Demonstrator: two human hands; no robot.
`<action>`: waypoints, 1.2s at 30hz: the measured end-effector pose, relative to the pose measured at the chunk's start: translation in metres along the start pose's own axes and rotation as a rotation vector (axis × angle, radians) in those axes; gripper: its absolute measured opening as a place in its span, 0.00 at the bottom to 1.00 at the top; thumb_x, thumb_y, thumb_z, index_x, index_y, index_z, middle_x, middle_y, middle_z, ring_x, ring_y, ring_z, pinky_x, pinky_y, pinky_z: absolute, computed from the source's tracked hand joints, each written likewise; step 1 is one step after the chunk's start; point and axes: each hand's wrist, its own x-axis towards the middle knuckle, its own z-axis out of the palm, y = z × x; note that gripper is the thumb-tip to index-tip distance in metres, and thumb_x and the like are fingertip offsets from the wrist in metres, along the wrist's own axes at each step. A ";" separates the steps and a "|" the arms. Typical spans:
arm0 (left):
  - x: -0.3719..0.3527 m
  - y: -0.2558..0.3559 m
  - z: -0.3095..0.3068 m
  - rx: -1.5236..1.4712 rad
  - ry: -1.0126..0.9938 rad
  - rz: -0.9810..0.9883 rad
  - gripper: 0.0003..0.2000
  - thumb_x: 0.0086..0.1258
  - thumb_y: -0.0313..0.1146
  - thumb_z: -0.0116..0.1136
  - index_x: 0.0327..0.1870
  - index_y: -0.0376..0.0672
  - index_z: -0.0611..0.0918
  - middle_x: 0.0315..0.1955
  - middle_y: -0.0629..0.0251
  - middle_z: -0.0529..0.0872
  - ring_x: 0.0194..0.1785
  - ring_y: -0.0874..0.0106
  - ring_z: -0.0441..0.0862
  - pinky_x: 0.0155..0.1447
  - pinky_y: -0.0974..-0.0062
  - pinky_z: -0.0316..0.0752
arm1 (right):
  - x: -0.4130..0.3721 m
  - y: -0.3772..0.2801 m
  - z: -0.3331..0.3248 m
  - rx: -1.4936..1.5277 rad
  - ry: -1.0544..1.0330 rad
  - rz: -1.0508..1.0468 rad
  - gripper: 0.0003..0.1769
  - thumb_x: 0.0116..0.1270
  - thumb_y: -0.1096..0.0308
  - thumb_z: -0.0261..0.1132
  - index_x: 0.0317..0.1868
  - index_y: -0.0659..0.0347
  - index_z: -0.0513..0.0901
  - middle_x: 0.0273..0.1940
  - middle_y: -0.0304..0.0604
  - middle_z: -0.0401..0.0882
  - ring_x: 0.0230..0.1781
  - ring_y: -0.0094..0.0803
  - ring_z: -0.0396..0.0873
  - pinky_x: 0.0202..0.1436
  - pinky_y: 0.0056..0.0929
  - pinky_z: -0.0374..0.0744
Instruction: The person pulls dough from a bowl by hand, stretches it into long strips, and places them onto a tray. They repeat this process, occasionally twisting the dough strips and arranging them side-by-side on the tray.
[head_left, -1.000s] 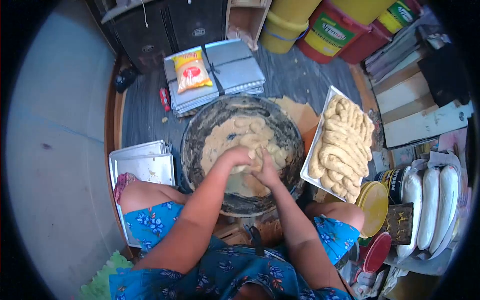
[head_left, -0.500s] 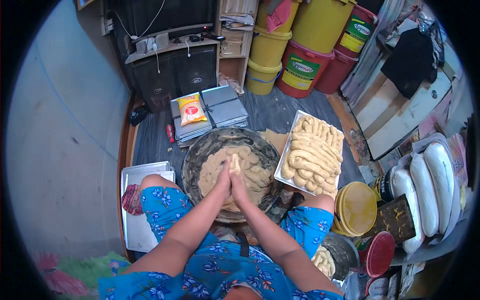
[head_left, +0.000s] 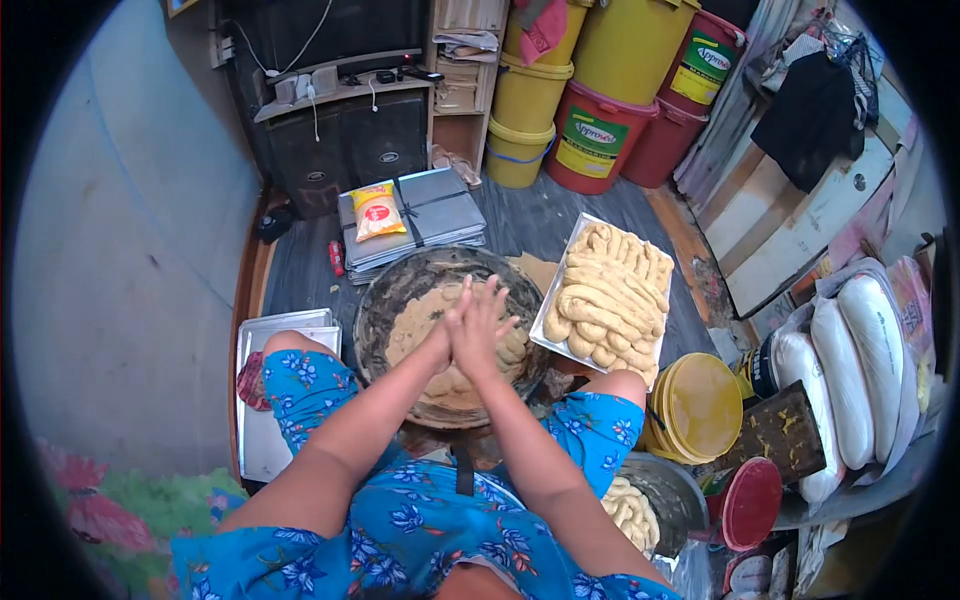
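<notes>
Over a wide dark basin (head_left: pixel 372 330), my left hand (head_left: pixel 438 338) and my right hand (head_left: pixel 476 325) meet palm to palm. The right hand's fingers are stretched and spread; the left hand's straight fingers show partly behind them. Whatever lies between the palms is hidden. Beneath them, the basin holds a tan, crumb-like powder (head_left: pixel 415 330) and several dough pieces (head_left: pixel 513 348) at its right side. To the right, a white tray (head_left: pixel 548 318) carries rows of long twisted dough strips (head_left: pixel 612 300), stacked in layers.
Flat metal trays (head_left: pixel 455 205) bear a yellow packet (head_left: pixel 378 212) behind the basin. More trays (head_left: pixel 268 450) lie by the left knee. A yellow lidded bucket (head_left: pixel 700 408), a red-lidded tub (head_left: pixel 750 505) and a bowl of dough (head_left: pixel 630 510) stand at the right. Stacked buckets (head_left: pixel 590 135) line the back.
My hands have gone from cupped together, with a pale dough piece showing at the fingers, to flat palms with fingers stretched. That piece no longer shows there. The camera view has shifted slightly.
</notes>
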 end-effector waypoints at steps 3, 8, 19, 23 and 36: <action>0.007 0.011 -0.012 0.252 0.032 0.035 0.30 0.70 0.52 0.52 0.66 0.41 0.67 0.50 0.59 0.79 0.52 0.71 0.78 0.55 0.71 0.73 | 0.011 0.008 0.000 0.228 0.157 -0.158 0.39 0.70 0.44 0.46 0.73 0.59 0.50 0.74 0.59 0.33 0.75 0.58 0.33 0.73 0.52 0.36; -0.018 0.096 0.031 0.024 -0.042 0.268 0.22 0.71 0.45 0.53 0.61 0.45 0.69 0.22 0.71 0.73 0.18 0.82 0.67 0.22 0.84 0.65 | -0.007 0.002 0.037 0.872 0.098 -0.209 0.36 0.65 0.47 0.57 0.67 0.60 0.64 0.68 0.59 0.59 0.67 0.50 0.60 0.68 0.43 0.58; -0.069 0.183 -0.034 0.161 0.047 0.585 0.15 0.67 0.33 0.57 0.54 0.41 0.75 0.39 0.63 0.80 0.22 0.83 0.72 0.21 0.89 0.68 | -0.011 0.073 0.099 0.675 -0.492 0.340 0.12 0.60 0.62 0.63 0.37 0.61 0.80 0.25 0.38 0.78 0.27 0.30 0.77 0.35 0.29 0.75; -0.075 0.117 -0.058 1.272 -0.310 0.168 0.17 0.59 0.42 0.65 0.45 0.41 0.83 0.42 0.60 0.85 0.49 0.68 0.80 0.55 0.70 0.72 | 0.009 0.007 0.031 1.151 -0.359 0.164 0.08 0.59 0.67 0.63 0.36 0.61 0.79 0.25 0.35 0.76 0.28 0.25 0.75 0.34 0.24 0.73; -0.106 0.191 0.029 0.250 -0.300 0.661 0.55 0.51 0.38 0.70 0.73 0.41 0.40 0.55 0.48 0.75 0.31 0.78 0.76 0.37 0.78 0.76 | -0.021 0.018 0.065 0.502 -0.525 -0.190 0.21 0.54 0.62 0.67 0.48 0.61 0.80 0.37 0.48 0.82 0.37 0.34 0.79 0.43 0.32 0.75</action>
